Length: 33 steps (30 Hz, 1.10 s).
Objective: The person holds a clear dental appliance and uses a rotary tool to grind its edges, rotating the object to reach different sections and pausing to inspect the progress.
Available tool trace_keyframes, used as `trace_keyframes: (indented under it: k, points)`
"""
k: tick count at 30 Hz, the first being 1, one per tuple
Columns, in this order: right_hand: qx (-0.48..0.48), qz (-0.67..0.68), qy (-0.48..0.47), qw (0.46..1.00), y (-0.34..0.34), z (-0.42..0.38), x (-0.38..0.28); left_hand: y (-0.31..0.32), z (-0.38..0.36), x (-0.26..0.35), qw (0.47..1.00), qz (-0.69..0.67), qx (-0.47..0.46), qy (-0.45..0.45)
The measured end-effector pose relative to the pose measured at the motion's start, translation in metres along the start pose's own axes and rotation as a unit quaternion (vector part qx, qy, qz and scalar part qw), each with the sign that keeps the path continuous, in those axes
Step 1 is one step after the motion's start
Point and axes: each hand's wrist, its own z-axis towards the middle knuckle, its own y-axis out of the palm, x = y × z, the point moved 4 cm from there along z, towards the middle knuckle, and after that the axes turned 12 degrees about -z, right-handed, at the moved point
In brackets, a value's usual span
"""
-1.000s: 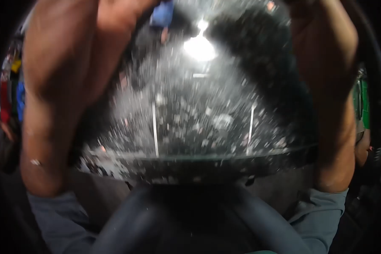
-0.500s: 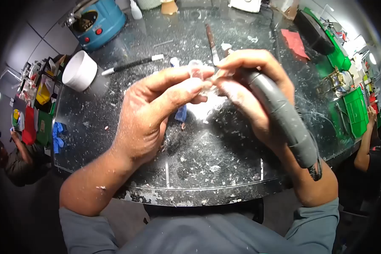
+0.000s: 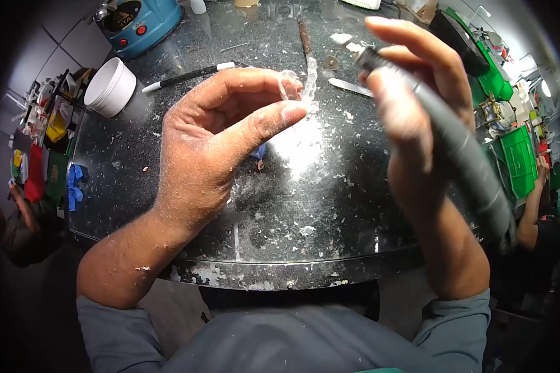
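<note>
My left hand (image 3: pixel 211 133) pinches a clear plastic dental aligner (image 3: pixel 310 78) between thumb and fingertips, over the middle of the bench. Its bumpy, tooth-shaped arm sticks up past my fingertips. My right hand (image 3: pixel 410 105) is wrapped round a dark grey rotary handpiece (image 3: pixel 457 140), off to the right and apart from the aligner. The handpiece slants, its narrow front end up and left, its thick rear end down by my forearm. Motion blurs my right thumb, and no bit can be made out at the tip. White dust coats my left hand.
The black bench (image 3: pixel 280 211) is strewn with white shavings. On it lie a marker pen (image 3: pixel 190 77), a brown-handled knife (image 3: pixel 304 38), a metal blade-like tool (image 3: pixel 350 87) and a white tub (image 3: pixel 111 87). A blue machine (image 3: pixel 144 28) stands back left, green bins (image 3: pixel 518 160) right. Other people sit both sides.
My right hand has drawn away from the aligner, up and right, with the handpiece. My left hand still holds the aligner, whose arm now shows. The camera view has shifted slightly.
</note>
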Motion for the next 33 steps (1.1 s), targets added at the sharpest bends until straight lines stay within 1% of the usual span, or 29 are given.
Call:
trace_keyframes:
  k: [1, 2, 4, 5, 6, 8, 11, 14, 15, 18, 22, 23, 24, 27, 29, 30, 32, 33]
  points:
    - [0.031, 0.057, -0.022, 0.998, 0.006, -0.003, -0.005, 0.0, -0.001, 0.0, 1.0, -0.004, 0.004, 0.002]
    - [-0.021, 0.083, -0.033, 0.996, 0.009, -0.008, -0.007, 0.001, -0.002, 0.001, 1.0, -0.004, 0.004, 0.005]
    - [-0.038, 0.143, -0.023, 0.989, 0.021, -0.013, -0.012, 0.002, -0.004, 0.002, 1.0, -0.006, 0.01, 0.004]
    - [-0.051, 0.109, -0.036, 0.992, 0.02, -0.014, -0.013, 0.004, -0.006, 0.003, 1.0, -0.029, 0.004, 0.009]
    - [-0.043, 0.108, -0.054, 0.992, 0.023, -0.016, -0.011, 0.004, -0.006, 0.002, 0.999, -0.03, 0.005, 0.01]
    - [-0.044, 0.12, -0.03, 0.991, 0.025, -0.017, -0.009, 0.004, -0.006, 0.001, 1.0, 0.005, -0.001, 0.022]
    - [-0.047, 0.134, -0.027, 0.99, 0.025, -0.016, -0.007, 0.006, -0.006, 0.002, 1.0, 0.006, -0.002, 0.02]
    - [-0.04, 0.139, -0.054, 0.988, 0.025, -0.016, -0.008, 0.004, -0.006, 0.003, 0.998, 0.037, -0.011, 0.05]
    - [-0.042, 0.144, -0.031, 0.988, 0.025, -0.016, -0.007, 0.004, -0.006, 0.003, 0.998, 0.036, -0.011, 0.05]
    - [-0.04, 0.156, -0.05, 0.986, 0.028, -0.017, -0.008, 0.005, -0.006, 0.005, 0.997, 0.064, -0.016, 0.044]
    - [-0.058, 0.126, -0.025, 0.99, 0.022, -0.014, -0.01, 0.006, -0.006, 0.009, 0.992, 0.103, -0.014, 0.077]
    - [-0.05, 0.171, -0.019, 0.984, 0.025, -0.016, -0.007, 0.007, -0.006, 0.011, 0.988, 0.118, -0.022, 0.092]
    - [-0.054, 0.17, -0.059, 0.982, 0.026, -0.014, -0.009, 0.006, -0.006, 0.011, 0.988, 0.119, -0.023, 0.093]
    - [-0.049, 0.181, -0.06, 0.98, 0.026, -0.014, -0.008, 0.003, -0.005, 0.011, 0.983, 0.139, -0.031, 0.116]
    - [-0.042, 0.17, -0.071, 0.982, 0.026, -0.014, -0.01, 0.002, -0.005, 0.013, 0.973, 0.187, -0.026, 0.132]
    - [-0.045, 0.169, -0.095, 0.98, 0.026, -0.013, -0.011, -0.001, -0.004, 0.014, 0.973, 0.187, -0.026, 0.133]
    - [-0.038, 0.137, -0.113, 0.983, 0.025, -0.012, -0.013, 0.0, -0.003, 0.02, 0.933, 0.284, -0.066, 0.21]
    - [-0.037, 0.136, -0.114, 0.983, 0.025, -0.013, -0.015, 0.002, -0.005, 0.02, 0.944, 0.262, -0.034, 0.198]
